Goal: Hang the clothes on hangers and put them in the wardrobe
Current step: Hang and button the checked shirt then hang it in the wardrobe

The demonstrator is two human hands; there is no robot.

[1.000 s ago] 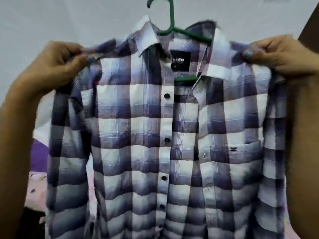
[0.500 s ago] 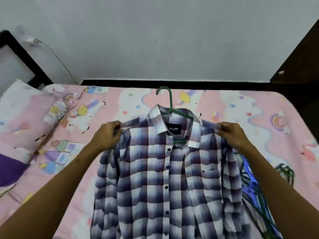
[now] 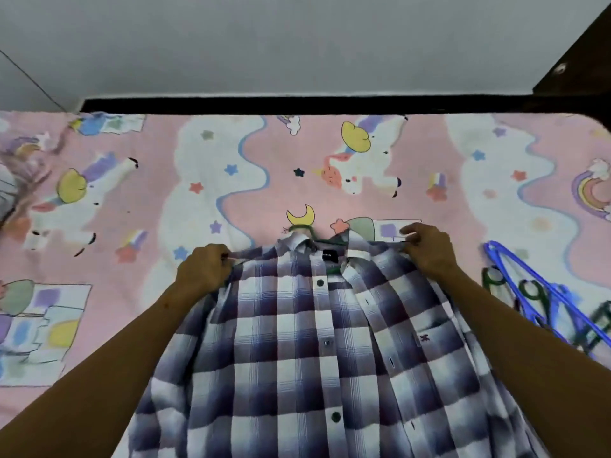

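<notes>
A purple and white checked shirt [image 3: 297, 352] lies front up on the bed, its collar pointing away from me. A green hanger [image 3: 302, 230] sits inside it; only the hook and a bit of the bar at the collar show. My left hand [image 3: 205, 271] grips the shirt's left shoulder. My right hand [image 3: 426, 249] pinches the right shoulder seam. Both arms reach forward over the shirt's sides.
The bed has a pink sheet [image 3: 231, 180] with unicorn and cloud prints. A pile of blue and green hangers [image 3: 542, 302] lies at the right, beside the shirt. A dark bed frame [image 3: 297, 105] runs along the grey wall; dark wooden furniture [image 3: 582, 57] stands far right.
The shirt was held up in front of my face a second ago. Both hands have lowered it onto the bed, still holding its shoulders, and it now lies flatter and closer to me.
</notes>
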